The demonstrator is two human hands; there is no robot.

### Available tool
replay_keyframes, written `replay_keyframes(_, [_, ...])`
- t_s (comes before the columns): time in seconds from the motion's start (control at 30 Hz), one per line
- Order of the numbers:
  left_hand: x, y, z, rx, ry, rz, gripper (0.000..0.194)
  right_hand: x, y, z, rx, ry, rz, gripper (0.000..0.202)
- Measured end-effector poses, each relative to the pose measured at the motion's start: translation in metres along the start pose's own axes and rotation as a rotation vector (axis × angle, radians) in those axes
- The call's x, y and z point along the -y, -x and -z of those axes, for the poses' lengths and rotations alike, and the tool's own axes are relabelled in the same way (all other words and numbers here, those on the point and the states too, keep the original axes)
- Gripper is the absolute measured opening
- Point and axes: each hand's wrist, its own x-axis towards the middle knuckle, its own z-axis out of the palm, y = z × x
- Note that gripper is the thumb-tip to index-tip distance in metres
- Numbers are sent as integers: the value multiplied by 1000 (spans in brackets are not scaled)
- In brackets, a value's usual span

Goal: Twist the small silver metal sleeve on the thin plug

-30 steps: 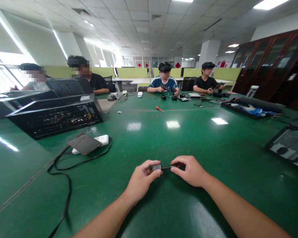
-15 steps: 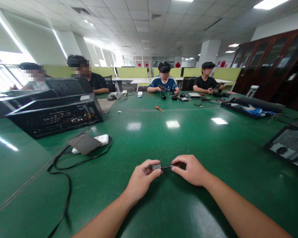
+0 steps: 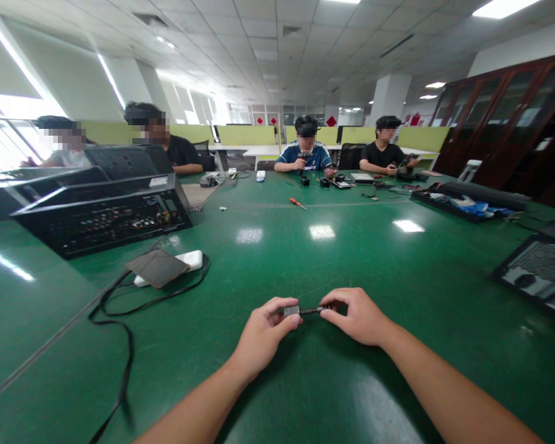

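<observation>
My left hand (image 3: 264, 336) pinches a small grey block (image 3: 291, 311) between thumb and fingers, just above the green table. From the block a short dark cable-like piece (image 3: 309, 311) runs right to my right hand (image 3: 358, 317). There my thumb and fingertips are closed on its dark far end, which they partly cover. Block and stem look like one adapter cable, held level and nearly straight between both hands; finer detail is too small to read.
Left on the green table (image 3: 277, 259) are a white power strip (image 3: 193, 260), a grey flat pad (image 3: 158, 269), a black cord (image 3: 130, 345) and an open computer case (image 3: 106, 216). An orange screwdriver (image 3: 296, 202) lies ahead. Right is a metal-grilled case (image 3: 536, 271). Several people sit across.
My hands stay almost in place, the right one shifting very slightly on the dark end. Across the table, a person in blue has lifted a dark tool upright and moved the other hand.
</observation>
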Motion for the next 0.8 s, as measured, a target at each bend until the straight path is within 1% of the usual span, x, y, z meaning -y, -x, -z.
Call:
replay_keyframes(0.27, [1,0,1,4,-9,-3,36,-3,1,2,17,9,-13,15])
replay_keyframes(0.53, [1,0,1,-2,-32,-10,36,-2,0,9,39,29,-28,16])
replay_keyframes(0.8, [3,-1,2,-7,-32,-1,37,-4,1,9,34,13,-28,16])
